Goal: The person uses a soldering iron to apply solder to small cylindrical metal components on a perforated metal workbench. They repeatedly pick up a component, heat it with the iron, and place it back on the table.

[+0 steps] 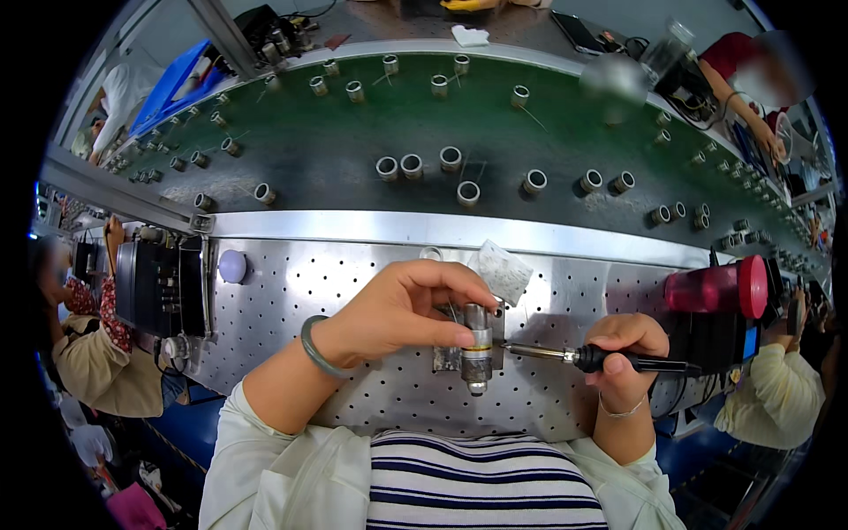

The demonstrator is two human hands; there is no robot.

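A factory assembly line. A green conveyor belt (353,141) carries metal cylinders (450,159) past a perforated steel workbench (291,291). Co-workers sit alongside.

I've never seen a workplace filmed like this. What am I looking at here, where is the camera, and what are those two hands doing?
The camera sits on a person's head and looks down, so the view is round and bent at the edges; the forearms coming in from the bottom are that person's own. There is no machine, only two bare hands. The left hand, with a green bangle on the wrist, pinches a small metal cylinder that stands in a holder on a perforated steel worktop. The right hand grips a pen-like soldering iron by its black handle, with the tip pointing at the cylinder's side. Whether the tip touches it is hard to tell. Behind the worktop runs a green belt carrying many similar metal rings. A red-capped bottle lies at the right. Other people work at both sides.
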